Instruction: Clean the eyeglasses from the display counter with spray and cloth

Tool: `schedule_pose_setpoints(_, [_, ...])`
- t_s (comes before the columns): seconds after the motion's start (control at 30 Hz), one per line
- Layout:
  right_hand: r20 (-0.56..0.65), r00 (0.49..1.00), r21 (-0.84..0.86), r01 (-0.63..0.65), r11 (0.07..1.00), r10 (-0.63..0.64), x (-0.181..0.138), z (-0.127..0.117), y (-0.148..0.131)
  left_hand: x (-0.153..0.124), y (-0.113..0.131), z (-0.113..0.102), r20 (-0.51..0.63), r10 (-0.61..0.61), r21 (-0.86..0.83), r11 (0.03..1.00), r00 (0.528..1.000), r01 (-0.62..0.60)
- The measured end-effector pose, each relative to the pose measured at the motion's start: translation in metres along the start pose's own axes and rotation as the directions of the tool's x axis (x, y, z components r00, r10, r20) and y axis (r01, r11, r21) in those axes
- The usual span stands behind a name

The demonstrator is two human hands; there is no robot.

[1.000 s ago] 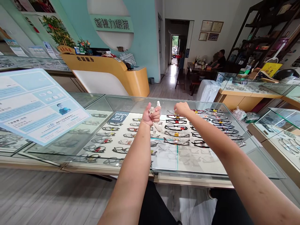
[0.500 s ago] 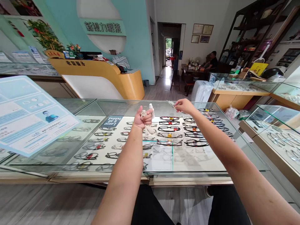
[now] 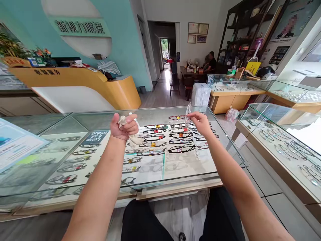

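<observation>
My left hand (image 3: 124, 128) is closed above the glass display counter (image 3: 175, 167). A beige cloth (image 3: 135, 140) is bunched in it and hangs below the fingers. With the cloth it grips a small white bottle (image 3: 133, 117), mostly covered by the fingers. Farther right, my right hand (image 3: 201, 124) pinches a pair of glasses (image 3: 188, 112) with thin, clear-looking parts, held roughly upright over the counter's far side; their details are blurred. Beneath the glass lie rows of eyeglass frames (image 3: 180, 135), several with red or yellow tags.
A light blue leaflet (image 3: 17, 144) stands at the left on the counter. Another glass case (image 3: 283, 150) is at the right. Beyond are a yellow reception desk (image 3: 120, 93), a wrapped white suitcase (image 3: 200, 95) and a seated person (image 3: 212, 63) at a dark table.
The view has turned right, so the room has shifted left. My right hand has moved right over the counter, and the glasses have swung upright. My left hand still grips the cloth and bottle.
</observation>
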State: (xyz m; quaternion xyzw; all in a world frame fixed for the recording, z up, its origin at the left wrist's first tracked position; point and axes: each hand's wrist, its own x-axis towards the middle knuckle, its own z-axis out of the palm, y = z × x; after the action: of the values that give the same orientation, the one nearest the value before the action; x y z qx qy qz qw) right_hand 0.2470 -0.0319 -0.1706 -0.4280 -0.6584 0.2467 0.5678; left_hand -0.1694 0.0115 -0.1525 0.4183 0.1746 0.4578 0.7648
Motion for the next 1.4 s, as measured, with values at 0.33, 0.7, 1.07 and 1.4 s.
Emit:
schedule_pose_setpoints(0.33, [0.041, 0.999, 0.098, 0.025, 0.995, -0.029, -0.001, 0.013, -0.002, 0.061, -0.109, 0.164, -0.183, 0.385, 0.869, 0.493, 0.905, -0.034])
schedule_pose_setpoints(0.7, [0.162, 0.986, 0.216, -0.072, 0.974, 0.037, -0.007, 0.027, -0.004, 0.057, -0.125, 0.138, -0.308, 0.316, 0.759, 0.65, 0.897, 0.031])
schedule_pose_setpoints(1.07, [0.101, 0.98, 0.499, -0.197, 0.844, 0.169, -0.016, 0.031, -0.037, 0.048, -0.12, 0.155, -0.319, 0.284, 0.552, 0.831, 0.904, -0.066])
schedule_pose_setpoints(1.4, [0.334, 0.889, 0.61, -0.457, 0.647, 0.314, -0.013, 0.029, -0.03, 0.045, -0.114, 0.157, -0.22, 0.215, 0.582, 0.812, 0.952, -0.049])
